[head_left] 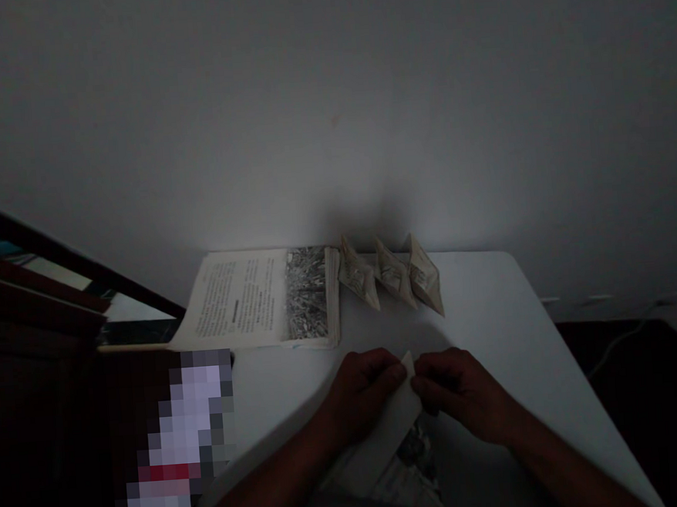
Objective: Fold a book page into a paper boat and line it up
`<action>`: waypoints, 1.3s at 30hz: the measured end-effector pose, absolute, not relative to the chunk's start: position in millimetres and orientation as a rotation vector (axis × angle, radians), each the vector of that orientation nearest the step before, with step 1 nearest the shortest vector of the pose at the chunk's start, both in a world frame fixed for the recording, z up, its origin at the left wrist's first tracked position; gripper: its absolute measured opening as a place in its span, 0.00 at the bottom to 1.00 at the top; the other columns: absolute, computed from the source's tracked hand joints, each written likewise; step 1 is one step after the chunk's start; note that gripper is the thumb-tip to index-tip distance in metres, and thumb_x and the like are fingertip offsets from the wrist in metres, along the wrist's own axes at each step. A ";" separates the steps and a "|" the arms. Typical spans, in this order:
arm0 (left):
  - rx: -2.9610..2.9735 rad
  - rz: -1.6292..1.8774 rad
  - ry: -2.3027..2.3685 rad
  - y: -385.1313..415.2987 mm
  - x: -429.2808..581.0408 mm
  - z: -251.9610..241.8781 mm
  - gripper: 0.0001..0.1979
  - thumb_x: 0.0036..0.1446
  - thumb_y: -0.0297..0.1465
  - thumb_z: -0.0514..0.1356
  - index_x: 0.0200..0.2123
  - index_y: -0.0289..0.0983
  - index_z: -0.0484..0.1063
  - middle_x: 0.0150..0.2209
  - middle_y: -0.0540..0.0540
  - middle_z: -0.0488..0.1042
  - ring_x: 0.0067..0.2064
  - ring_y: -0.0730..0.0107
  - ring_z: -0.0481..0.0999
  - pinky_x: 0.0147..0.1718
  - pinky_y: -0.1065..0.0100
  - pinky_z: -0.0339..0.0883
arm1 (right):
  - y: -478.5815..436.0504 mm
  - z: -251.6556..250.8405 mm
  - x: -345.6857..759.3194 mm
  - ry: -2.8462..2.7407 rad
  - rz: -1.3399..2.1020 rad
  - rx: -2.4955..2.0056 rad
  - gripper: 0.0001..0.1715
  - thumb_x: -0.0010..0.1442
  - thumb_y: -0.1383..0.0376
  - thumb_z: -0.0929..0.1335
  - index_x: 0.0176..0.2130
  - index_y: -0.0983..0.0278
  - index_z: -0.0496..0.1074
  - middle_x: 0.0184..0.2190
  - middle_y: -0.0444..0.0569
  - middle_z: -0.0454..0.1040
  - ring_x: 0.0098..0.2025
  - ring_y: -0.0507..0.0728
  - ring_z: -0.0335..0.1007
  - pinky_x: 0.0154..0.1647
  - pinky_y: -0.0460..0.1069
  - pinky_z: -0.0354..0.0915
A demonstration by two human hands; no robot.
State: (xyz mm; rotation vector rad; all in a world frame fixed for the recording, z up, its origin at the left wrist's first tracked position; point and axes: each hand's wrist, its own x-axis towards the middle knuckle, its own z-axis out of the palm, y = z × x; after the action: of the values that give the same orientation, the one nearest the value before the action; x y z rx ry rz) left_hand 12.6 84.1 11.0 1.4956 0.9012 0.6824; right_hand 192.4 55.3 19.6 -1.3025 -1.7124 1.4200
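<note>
My left hand (pixel 363 395) and my right hand (pixel 461 392) meet over a white table (pixel 494 327), both pinching the top of a folded sheet of printed paper (pixel 386 443). The sheet runs from my fingertips down toward me, with a photo printed on its lower part. Fingers of both hands are curled closed on the paper's upper edge. Beyond my hands, three folded paper boats (pixel 392 277) stand in a row near the wall. An open book (pixel 266 299) with text and a grey photo lies to their left.
A plain wall rises right behind the table. Dark wooden furniture (pixel 34 305) stands at the left. A blurred-out patch (pixel 181 442) covers something at the table's left edge. Dark floor with a pale cable (pixel 617 346) lies to the right.
</note>
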 end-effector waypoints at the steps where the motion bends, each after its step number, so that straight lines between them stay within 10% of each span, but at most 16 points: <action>1: 1.476 0.684 0.899 84.3 12.7 10.6 0.16 0.56 0.39 0.54 0.23 0.33 0.66 0.20 0.54 0.59 0.23 0.78 0.57 0.23 0.76 0.52 | 55.0 20.0 192.6 -1.718 1.427 -1.302 0.18 0.59 0.59 0.62 0.21 0.63 0.63 0.17 0.41 0.62 0.21 0.49 0.58 0.23 0.45 0.54; 39: 1.322 0.723 0.944 83.9 13.1 8.0 0.17 0.55 0.41 0.55 0.24 0.34 0.64 0.20 0.55 0.59 0.23 0.78 0.57 0.22 0.76 0.51 | 52.2 15.4 189.2 -1.516 1.669 -1.132 0.18 0.58 0.57 0.66 0.23 0.66 0.65 0.18 0.41 0.63 0.21 0.48 0.57 0.22 0.44 0.54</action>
State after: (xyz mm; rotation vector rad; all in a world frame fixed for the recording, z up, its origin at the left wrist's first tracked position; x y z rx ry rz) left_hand 13.1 83.9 8.0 1.3218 0.9436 0.7232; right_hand 189.2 52.2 15.4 -1.1320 -1.5160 1.6693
